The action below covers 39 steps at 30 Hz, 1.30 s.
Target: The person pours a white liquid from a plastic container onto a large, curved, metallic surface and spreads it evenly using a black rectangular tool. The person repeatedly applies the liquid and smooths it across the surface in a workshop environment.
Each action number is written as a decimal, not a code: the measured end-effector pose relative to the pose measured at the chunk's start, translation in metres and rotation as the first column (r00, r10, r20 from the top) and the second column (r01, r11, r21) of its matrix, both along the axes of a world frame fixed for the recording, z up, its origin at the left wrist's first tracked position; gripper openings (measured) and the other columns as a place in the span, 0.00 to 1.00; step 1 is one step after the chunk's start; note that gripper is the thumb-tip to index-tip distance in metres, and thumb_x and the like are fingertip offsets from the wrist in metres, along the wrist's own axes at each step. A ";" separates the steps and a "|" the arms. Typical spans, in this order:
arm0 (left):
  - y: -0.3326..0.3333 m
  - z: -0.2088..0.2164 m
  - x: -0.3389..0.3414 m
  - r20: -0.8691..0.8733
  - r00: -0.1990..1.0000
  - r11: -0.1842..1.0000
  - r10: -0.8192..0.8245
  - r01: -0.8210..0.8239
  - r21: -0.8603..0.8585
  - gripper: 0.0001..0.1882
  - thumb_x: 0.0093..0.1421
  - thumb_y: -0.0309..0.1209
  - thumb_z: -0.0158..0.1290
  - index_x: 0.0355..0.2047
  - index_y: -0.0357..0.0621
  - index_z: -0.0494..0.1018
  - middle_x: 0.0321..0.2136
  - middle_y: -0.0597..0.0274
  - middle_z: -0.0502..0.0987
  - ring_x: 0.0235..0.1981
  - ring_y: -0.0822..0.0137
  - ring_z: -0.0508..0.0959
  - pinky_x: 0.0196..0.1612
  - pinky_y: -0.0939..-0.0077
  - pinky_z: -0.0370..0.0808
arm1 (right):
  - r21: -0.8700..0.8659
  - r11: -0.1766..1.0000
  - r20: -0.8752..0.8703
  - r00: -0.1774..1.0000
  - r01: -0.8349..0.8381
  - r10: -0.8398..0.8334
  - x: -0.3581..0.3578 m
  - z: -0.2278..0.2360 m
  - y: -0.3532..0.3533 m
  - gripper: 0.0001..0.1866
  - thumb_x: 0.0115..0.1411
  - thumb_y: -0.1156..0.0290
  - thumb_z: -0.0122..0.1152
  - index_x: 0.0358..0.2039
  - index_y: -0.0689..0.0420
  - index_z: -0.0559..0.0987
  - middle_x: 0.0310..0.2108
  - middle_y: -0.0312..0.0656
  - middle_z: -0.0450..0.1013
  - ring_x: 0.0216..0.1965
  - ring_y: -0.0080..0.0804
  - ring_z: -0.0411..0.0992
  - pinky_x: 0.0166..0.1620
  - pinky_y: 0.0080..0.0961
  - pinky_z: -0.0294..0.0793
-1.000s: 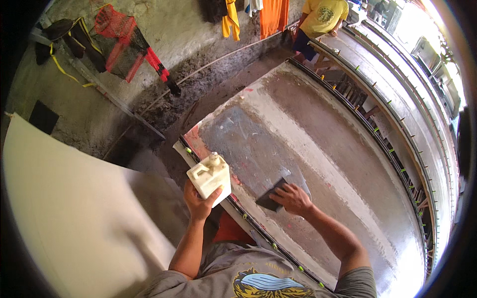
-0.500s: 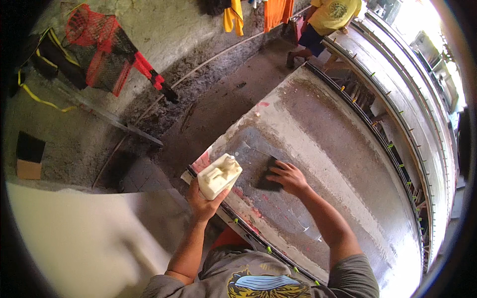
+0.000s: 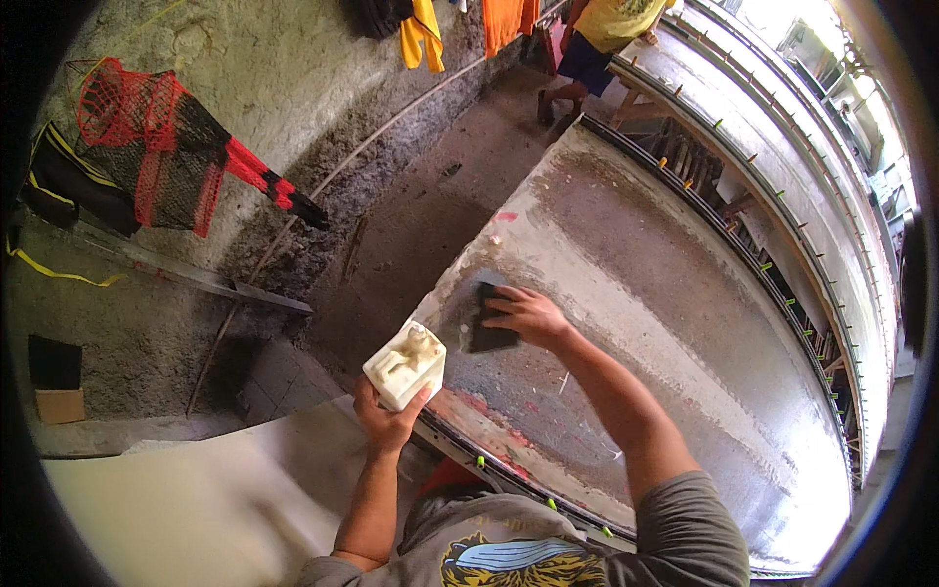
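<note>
Gripping a cream plastic jug (image 3: 404, 368), a person's left hand (image 3: 389, 419) is clamped around its lower part, thumb on the near side and fingers on the left. The jug sits just above this grip, tilted, with its handle and neck facing up toward the viewer; whether it touches the table's edge below cannot be told. To the right of that hand and a little farther from the body, the right hand (image 3: 528, 318) is closed over the right edge of a dark rectangular pad (image 3: 492, 338). Its fingers are slightly spread across the pad; its thumb is hidden. The pad lies directly left of the right hand's knuckles, over the surface of a long, stained table (image 3: 616, 259). Nearer the body than the pad, a dark grey patch (image 3: 548, 406) spreads over the table, with reddish marks along its near side. Below and left of the left hand is a large pale sheet (image 3: 186, 499). Well beyond the left hand, red and black netting (image 3: 181, 161) hangs by a rough wall. Far beyond the right hand stands another person in a yellow shirt (image 3: 616, 22)
</note>
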<state>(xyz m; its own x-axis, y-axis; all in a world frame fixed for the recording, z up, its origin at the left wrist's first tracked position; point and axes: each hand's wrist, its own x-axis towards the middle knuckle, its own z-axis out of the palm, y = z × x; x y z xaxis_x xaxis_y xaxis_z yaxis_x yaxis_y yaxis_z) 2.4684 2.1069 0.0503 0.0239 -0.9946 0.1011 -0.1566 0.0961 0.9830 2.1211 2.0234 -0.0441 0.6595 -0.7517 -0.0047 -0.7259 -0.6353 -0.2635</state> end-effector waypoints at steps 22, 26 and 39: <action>0.000 -0.008 -0.008 -0.025 0.992 0.992 -0.120 0.119 -0.036 0.36 0.52 0.24 0.72 0.59 0.37 0.67 0.54 0.52 0.76 0.54 0.61 0.79 0.58 0.62 0.79 | 0.040 0.847 -0.054 0.847 0.531 -0.528 -0.113 0.018 0.185 0.31 0.54 0.73 0.66 0.57 0.30 0.82 0.68 0.31 0.69 0.72 0.41 0.61 0.69 0.43 0.67; 0.007 0.006 -0.033 -0.156 0.986 0.998 -0.060 0.055 -0.037 0.34 0.51 0.29 0.74 0.56 0.36 0.72 0.50 0.55 0.79 0.51 0.63 0.80 0.54 0.64 0.79 | 0.049 0.862 -0.056 0.863 0.505 -0.503 -0.120 0.034 0.198 0.30 0.51 0.69 0.70 0.55 0.30 0.84 0.68 0.30 0.69 0.72 0.41 0.61 0.69 0.45 0.67; 0.064 0.040 -0.074 -0.092 0.988 0.986 -0.126 0.114 -0.122 0.35 0.50 0.25 0.73 0.57 0.36 0.69 0.52 0.54 0.77 0.51 0.62 0.79 0.57 0.64 0.77 | 0.080 0.843 -0.084 0.847 0.531 -0.526 -0.187 0.013 0.304 0.38 0.53 0.78 0.61 0.63 0.25 0.78 0.73 0.31 0.63 0.76 0.39 0.56 0.74 0.40 0.62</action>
<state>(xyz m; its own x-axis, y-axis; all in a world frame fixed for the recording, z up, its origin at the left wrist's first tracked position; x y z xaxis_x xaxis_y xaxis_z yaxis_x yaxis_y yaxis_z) 2.3946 2.1711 0.0899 -0.0792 -0.9725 0.2190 -0.0397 0.2226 0.9741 1.9343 2.3270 -0.0312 0.1588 -0.9800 -0.1200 -0.9598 -0.1247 -0.2513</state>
